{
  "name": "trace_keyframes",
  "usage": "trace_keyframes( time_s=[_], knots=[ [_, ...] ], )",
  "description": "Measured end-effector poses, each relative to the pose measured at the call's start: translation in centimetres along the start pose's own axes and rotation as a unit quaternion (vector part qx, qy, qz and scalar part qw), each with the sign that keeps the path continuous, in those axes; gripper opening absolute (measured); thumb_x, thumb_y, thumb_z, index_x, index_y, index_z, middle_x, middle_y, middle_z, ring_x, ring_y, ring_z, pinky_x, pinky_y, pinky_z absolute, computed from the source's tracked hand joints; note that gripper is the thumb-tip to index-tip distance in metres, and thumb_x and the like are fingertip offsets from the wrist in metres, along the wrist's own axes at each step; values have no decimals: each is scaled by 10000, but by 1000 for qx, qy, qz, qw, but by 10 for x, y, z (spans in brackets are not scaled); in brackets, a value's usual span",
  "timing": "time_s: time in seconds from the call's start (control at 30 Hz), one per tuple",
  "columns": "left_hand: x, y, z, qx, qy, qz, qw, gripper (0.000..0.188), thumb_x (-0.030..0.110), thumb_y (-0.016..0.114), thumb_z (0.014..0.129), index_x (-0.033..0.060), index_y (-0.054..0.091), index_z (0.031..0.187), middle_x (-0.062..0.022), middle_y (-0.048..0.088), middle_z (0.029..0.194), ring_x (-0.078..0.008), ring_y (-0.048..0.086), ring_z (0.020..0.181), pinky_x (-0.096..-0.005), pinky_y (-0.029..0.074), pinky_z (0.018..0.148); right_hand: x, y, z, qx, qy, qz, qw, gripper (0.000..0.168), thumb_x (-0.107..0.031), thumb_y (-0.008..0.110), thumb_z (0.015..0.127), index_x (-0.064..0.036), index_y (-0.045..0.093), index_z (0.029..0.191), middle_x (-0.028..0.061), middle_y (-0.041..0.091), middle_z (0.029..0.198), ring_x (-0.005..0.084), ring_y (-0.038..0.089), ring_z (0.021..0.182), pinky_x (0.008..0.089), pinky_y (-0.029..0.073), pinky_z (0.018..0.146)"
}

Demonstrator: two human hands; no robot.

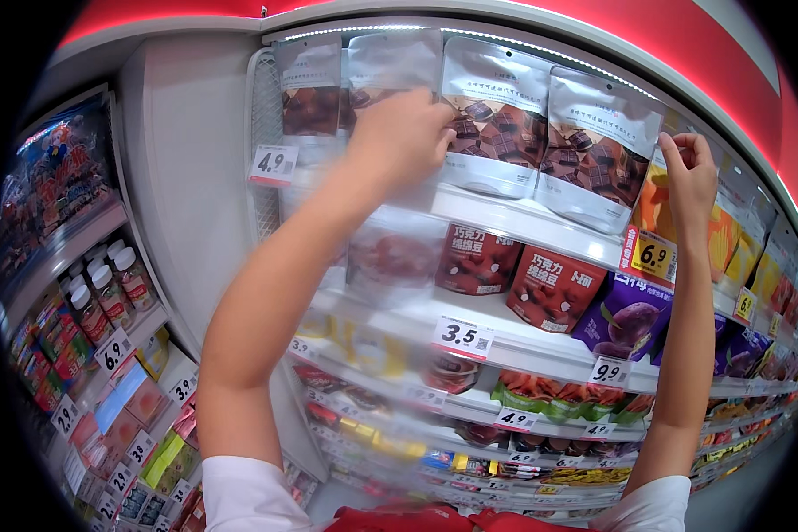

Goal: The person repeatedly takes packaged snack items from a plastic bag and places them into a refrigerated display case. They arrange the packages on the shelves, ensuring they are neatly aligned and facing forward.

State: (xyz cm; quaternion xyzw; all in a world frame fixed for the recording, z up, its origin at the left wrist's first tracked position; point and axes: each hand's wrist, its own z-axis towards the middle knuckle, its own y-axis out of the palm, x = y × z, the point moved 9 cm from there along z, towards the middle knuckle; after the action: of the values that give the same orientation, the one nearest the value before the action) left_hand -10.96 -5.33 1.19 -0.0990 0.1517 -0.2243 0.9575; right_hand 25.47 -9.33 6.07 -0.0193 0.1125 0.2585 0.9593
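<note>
On the top shelf, a silver pouch with pictures of chocolate pieces (499, 126) stands beside a similar silver pouch (595, 153) to its right. My left hand (402, 133), blurred, is at the left edge of the first one with fingers curled. It partly covers another silver pouch (399, 60) behind it. My right hand (691, 163) is raised at the upper right edge of the second pouch, thumb and bent fingers close together. Whether either hand actually grips a pouch is unclear.
Below, a shelf holds red pouches (555, 289) and purple pouches (622, 316). Price tags (464, 338) line the shelf edges. A wire mesh divider (264, 126) stands at the left end. Further left, another shelf unit carries white-capped jars (103, 286). Yellow-orange pouches (652, 199) stand beyond my right hand.
</note>
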Motion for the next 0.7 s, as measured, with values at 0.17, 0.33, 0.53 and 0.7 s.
trace_keyframes(
  time_s=[0.17,0.33,0.53,0.7],
  knots=[
    [-11,18,-13,-50,-52,-5,997,151,201,647,822,110,659,941,-105,637,890,-327,643,844,-451,519,731,-27,7,-19,-31,-48,22,998,237,-262,666,918,-38,619,856,-21,525,627,59,440,598,243,366,565],
    [-18,23,-16,-59,-68,-20,996,132,183,621,830,90,643,920,-118,657,885,-342,642,850,-466,511,733,-17,17,-20,-57,-44,48,996,232,-247,654,930,-29,617,859,-18,569,668,47,483,633,227,394,604],
    [-28,27,-20,-82,-105,-5,991,170,229,592,867,76,661,893,-129,667,880,-344,646,864,-470,510,743,-18,19,-28,-74,-45,60,994,220,-215,645,936,-18,615,842,-18,586,694,45,502,664,218,401,617],
    [-31,19,-18,-83,-149,22,985,246,278,577,885,64,696,875,-150,673,900,-358,650,888,-475,515,776,-40,25,-38,-86,-54,55,993,212,-207,659,916,-25,624,812,-28,556,625,37,456,576,231,373,540]
  ],
)
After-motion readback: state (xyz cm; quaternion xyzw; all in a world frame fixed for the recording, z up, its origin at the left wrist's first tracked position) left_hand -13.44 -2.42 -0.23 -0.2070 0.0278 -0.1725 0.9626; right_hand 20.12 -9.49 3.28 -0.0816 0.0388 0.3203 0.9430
